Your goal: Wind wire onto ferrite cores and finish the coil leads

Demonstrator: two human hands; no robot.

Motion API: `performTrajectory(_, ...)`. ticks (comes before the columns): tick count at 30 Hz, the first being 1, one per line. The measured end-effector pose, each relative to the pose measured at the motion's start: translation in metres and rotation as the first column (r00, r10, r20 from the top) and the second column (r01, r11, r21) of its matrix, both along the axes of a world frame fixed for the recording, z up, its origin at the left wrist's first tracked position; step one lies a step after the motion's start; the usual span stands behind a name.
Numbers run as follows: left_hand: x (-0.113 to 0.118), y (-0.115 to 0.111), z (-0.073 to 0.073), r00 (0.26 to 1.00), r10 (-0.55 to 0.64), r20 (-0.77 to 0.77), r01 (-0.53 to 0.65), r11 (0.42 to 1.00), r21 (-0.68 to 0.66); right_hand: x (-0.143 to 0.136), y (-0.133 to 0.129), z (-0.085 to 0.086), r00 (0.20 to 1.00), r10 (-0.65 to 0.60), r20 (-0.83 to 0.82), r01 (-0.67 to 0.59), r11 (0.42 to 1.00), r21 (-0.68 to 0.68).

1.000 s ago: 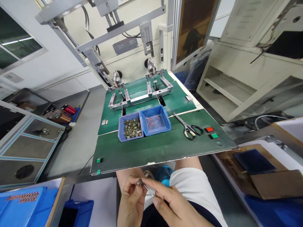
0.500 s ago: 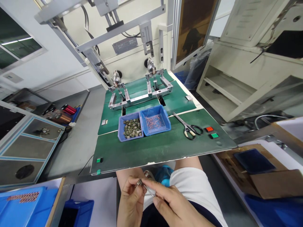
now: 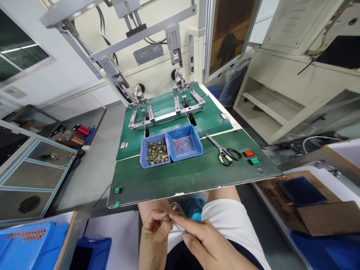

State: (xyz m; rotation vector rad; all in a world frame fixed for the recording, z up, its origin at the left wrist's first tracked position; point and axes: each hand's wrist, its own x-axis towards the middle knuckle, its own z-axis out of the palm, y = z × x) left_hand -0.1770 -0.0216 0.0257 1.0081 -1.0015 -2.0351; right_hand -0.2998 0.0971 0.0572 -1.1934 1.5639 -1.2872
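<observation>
In front of my lap, the fingertips of my left hand [image 3: 155, 234] pinch a small slotted metal core [image 3: 166, 217], like a little motor armature. My right hand [image 3: 204, 240] is closed on a thin metal rod [image 3: 177, 227], whose far end meets the core; whether it passes inside I cannot tell. Beyond the hands, a purple-blue bin [image 3: 143, 160] on the green bench holds many similar cores [image 3: 156, 153]. A blue bin [image 3: 199, 149] beside it contains short copper wire scraps [image 3: 182, 144]. Scissors [image 3: 223, 150] lie to the right of the bins.
A metal fixture frame [image 3: 168, 118] with two spindle heads stands at the back of the green bench [image 3: 168, 183]. Red [image 3: 248, 153] and green buttons [image 3: 254, 161] sit at its right. Blue trays [image 3: 30, 243] are at lower left, a cardboard box [image 3: 323, 217] at lower right.
The core in my left fingers appears slightly turned, with more of it showing. Both hands stay almost in place.
</observation>
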Motion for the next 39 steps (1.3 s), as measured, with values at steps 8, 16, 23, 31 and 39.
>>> performTrajectory(8,0.008,-0.01,-0.003,0.984,-0.149,0.102,0.171,0.95,-0.26,-0.004,0.003,0.007,0.995,0.058,-0.087,-0.053,0.997,0.063)
performTrajectory(16,0.014,-0.017,-0.004,0.965,-0.168,0.203,0.227,0.92,-0.32,-0.007,0.003,0.008,0.993,0.098,-0.072,-0.09,0.99,0.112)
performTrajectory(23,0.007,-0.014,0.002,0.976,-0.145,0.164,0.183,0.953,-0.244,-0.008,0.001,0.015,0.996,0.085,-0.006,-0.085,0.996,0.032)
performTrajectory(31,0.0,-0.01,0.009,0.99,-0.068,0.127,0.08,0.992,-0.095,-0.004,0.001,0.008,0.998,0.035,-0.042,-0.033,0.998,0.048)
performTrajectory(39,-0.003,-0.009,0.01,0.993,-0.06,0.1,0.065,0.997,-0.048,-0.004,0.003,0.007,0.997,0.039,-0.06,-0.033,0.994,0.103)
